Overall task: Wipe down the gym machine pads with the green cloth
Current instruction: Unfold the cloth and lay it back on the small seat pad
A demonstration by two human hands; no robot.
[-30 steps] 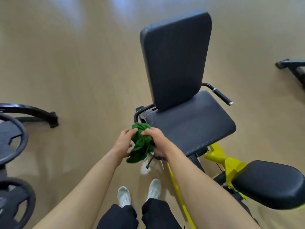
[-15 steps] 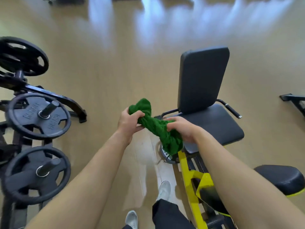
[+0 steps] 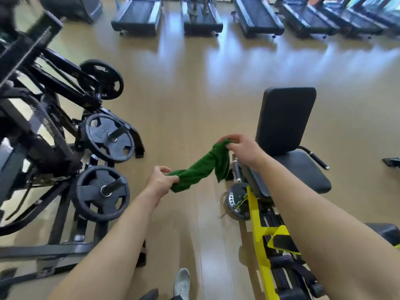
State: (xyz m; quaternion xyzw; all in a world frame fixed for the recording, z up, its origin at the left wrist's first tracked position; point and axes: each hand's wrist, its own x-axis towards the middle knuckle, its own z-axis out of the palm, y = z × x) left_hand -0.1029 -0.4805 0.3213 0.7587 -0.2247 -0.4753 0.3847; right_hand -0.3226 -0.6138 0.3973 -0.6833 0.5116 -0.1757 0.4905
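Observation:
The green cloth (image 3: 202, 165) hangs stretched in the air between both hands, partly twisted. My left hand (image 3: 161, 179) grips its lower left end. Its upper right end is pinched by my right hand (image 3: 242, 148). Just right of the cloth stands the gym machine with a black upright back pad (image 3: 285, 118) and a black seat pad (image 3: 303, 172). My right forearm crosses the seat's near edge. A further black pad (image 3: 387, 231) shows at the right edge, partly hidden by my arm. The cloth touches no pad.
A yellow machine frame (image 3: 258, 232) runs along the floor below my right arm. A black plate-loaded machine with weight plates (image 3: 109, 137) stands at the left. Several treadmills (image 3: 201, 16) line the far side. Bare wooden floor (image 3: 194, 94) lies between. My shoe (image 3: 182, 282) is at the bottom.
The view has lifted and pulled back from the seat. My hands have moved apart, drawing the bunched cloth out into a long strip, with the right hand now higher than the left.

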